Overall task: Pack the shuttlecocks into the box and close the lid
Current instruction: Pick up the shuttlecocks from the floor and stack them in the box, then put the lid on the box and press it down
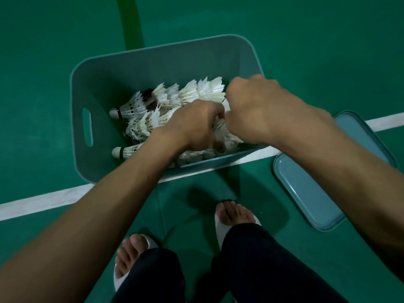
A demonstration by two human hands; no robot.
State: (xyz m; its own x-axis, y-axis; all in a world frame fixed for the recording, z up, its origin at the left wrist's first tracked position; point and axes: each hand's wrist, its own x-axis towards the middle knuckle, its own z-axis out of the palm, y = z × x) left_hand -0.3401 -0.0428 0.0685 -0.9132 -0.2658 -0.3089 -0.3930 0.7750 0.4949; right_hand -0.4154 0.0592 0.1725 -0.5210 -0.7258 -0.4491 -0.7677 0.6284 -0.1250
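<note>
Both hands are down inside the blue-grey plastic box [153, 66], over its right half. The white feathered shuttlecocks [192, 92] lie in the box in nested rows. Their long axis follows the length of the box, with the cork tips toward its left wall, where the oval handle slot [87, 125] is cut.

The left hand [194, 125] sits nearer the front wall of the box, and its fingers curl round a clump of feathers. The right hand [258, 103] is just beside it, toward the right wall, knuckles up and fingers bent downward. Its fingertips are hidden, so I cannot tell whether it pinches a shuttlecock or only presses on the pile. The two hands almost touch.

No shuttlecock shows on the green court floor [65, 62] around the box, so packing looks nearly done and the hands seem to be settling the rows.

The closing step turns on the blue-grey rectangular plastic lid [310, 193]. It lies flat on the floor just beside the right front corner of the box, partly under the right forearm. It is off to the right of both hands, so the right hand is the nearer one. The forearm covers too much of the lid to judge its long axis.

A white painted court line [43, 202] runs under the front edge of the box.
</note>
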